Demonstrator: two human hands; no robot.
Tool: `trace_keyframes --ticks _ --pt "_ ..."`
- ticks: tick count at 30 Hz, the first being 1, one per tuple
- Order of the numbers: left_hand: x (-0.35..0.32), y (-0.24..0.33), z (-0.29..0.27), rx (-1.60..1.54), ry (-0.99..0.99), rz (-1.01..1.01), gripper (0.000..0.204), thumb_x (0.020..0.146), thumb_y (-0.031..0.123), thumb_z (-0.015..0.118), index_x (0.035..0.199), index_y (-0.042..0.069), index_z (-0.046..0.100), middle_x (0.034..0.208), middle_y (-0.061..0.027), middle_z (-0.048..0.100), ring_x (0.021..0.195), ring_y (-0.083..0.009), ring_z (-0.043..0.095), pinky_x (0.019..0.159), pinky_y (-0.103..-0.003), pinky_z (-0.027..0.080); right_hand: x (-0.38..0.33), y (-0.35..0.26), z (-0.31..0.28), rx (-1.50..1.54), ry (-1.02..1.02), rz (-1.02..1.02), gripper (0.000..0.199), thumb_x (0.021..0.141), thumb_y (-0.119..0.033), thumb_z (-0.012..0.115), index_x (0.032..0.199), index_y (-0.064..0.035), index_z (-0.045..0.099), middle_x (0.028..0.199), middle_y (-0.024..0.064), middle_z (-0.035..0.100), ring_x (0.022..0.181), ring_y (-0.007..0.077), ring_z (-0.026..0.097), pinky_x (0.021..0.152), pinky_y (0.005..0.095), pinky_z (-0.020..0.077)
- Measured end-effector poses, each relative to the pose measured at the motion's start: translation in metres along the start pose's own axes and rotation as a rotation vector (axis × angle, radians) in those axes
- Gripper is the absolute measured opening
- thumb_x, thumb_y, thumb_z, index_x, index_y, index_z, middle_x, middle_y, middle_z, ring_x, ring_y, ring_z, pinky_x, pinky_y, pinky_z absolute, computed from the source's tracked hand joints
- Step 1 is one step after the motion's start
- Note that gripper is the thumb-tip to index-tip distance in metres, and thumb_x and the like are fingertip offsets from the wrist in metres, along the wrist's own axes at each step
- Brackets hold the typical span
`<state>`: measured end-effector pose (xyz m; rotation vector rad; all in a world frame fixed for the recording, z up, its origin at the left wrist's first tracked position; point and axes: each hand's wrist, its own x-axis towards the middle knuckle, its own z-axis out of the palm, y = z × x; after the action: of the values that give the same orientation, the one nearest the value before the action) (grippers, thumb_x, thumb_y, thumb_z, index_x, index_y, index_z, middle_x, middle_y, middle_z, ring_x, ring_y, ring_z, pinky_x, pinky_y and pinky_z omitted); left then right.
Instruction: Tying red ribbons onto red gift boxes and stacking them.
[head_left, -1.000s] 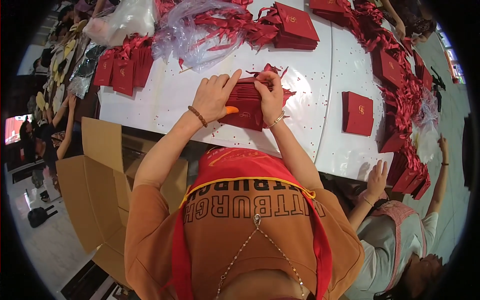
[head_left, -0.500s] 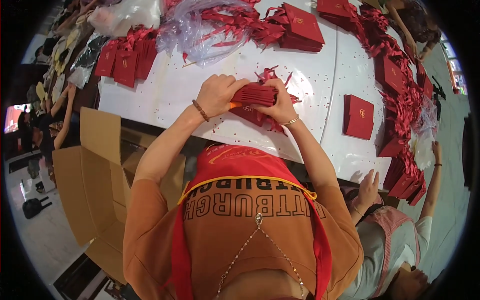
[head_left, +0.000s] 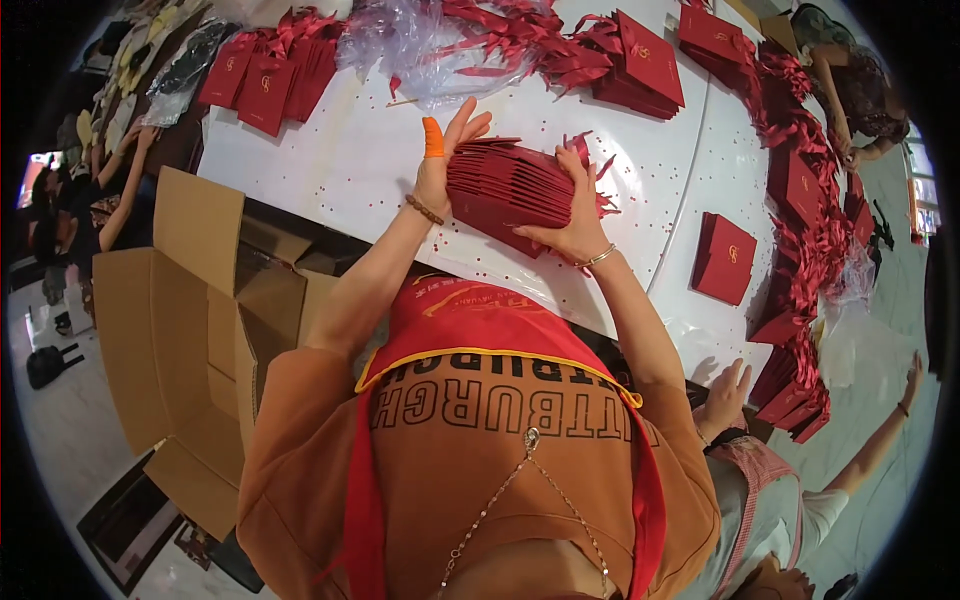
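Observation:
A fanned stack of flat red gift bags (head_left: 508, 185) with ribbons stands between my two hands above the white table. My left hand (head_left: 440, 172) has its fingers stretched out, its palm side against the stack's left end. An orange finger cover (head_left: 433, 137) sits on one of its digits. My right hand (head_left: 578, 222) grips the right end, thumb in front and fingers over the top edge. Red ribbons (head_left: 600, 172) stick out behind that hand. The stack's underside is hidden.
More red bags lie in piles at the back left (head_left: 270, 90), back right (head_left: 640, 70) and right (head_left: 725, 258). Clear plastic wrap (head_left: 430, 60) lies at the back. An open cardboard box (head_left: 165, 330) stands left below the table edge (head_left: 330, 225). A co-worker's hand (head_left: 727, 395) is close at right.
My left hand has gone from curled round the bags to fingers straightened. The stack has spread into a wider fan with its edges showing. My right hand still grips its end.

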<state>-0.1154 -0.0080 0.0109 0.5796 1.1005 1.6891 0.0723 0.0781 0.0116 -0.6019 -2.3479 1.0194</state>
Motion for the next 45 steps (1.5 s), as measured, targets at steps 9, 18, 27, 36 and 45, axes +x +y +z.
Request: trace_keyframes --ticks 9,18,27,36,45 --pt "0.009 0.051 0.001 0.854 -0.585 -0.057 0.070 0.080 0.060 0.040 0.130 0.011 0.037 0.118 -0.0163 0.050 0.106 -0.0260 0.050 0.093 -0.036 0.036 -0.005 0.008 0.005 0.132 -0.004 0.240 0.057 0.059 -0.025 0.079 0.101 -0.0030 0.046 0.091 0.0140 0.057 0.081 0.0284 0.058 0.070 0.0337 0.0465" --pt "0.007 0.037 0.047 1.834 -0.662 0.291 0.038 0.065 0.023 0.069 0.097 0.011 0.053 0.082 -0.0095 0.060 0.076 -0.0290 0.059 0.065 -0.039 0.046 -0.001 0.020 -0.015 0.157 -0.165 0.070 0.086 0.052 -0.034 0.080 0.118 -0.0024 0.037 0.110 0.0157 0.052 0.108 0.0299 0.048 0.092 0.0408 0.0347" --pt "0.009 0.034 0.048 1.843 -0.659 0.363 0.030 0.065 0.023 0.069 0.089 0.010 0.054 0.076 -0.0101 0.060 0.073 -0.0296 0.058 0.061 -0.039 0.045 -0.021 0.032 0.000 -0.186 -0.199 0.223 0.118 0.041 -0.036 0.083 0.134 -0.0071 0.017 0.122 0.0143 0.044 0.114 0.0328 0.041 0.095 0.0473 0.0303" --pt "0.003 0.036 0.048 1.829 -0.627 0.389 0.029 0.066 0.024 0.069 0.088 0.011 0.056 0.074 -0.0107 0.060 0.070 -0.0306 0.058 0.061 -0.039 0.044 -0.020 0.060 0.011 0.016 -0.222 -0.043 0.107 0.051 -0.019 0.079 0.135 -0.0127 0.014 0.116 0.0200 0.045 0.100 0.0385 0.049 0.084 0.0428 0.0429" --pt "-0.004 0.033 0.043 1.842 -0.651 0.483 0.031 0.066 0.024 0.069 0.090 0.010 0.054 0.076 -0.0110 0.059 0.071 -0.0307 0.057 0.061 -0.039 0.044 -0.016 0.067 0.023 -0.048 -0.297 0.209 0.075 0.064 -0.016 0.069 0.125 -0.0086 0.026 0.102 0.0215 0.055 0.092 0.0372 0.055 0.078 0.0405 0.0463"
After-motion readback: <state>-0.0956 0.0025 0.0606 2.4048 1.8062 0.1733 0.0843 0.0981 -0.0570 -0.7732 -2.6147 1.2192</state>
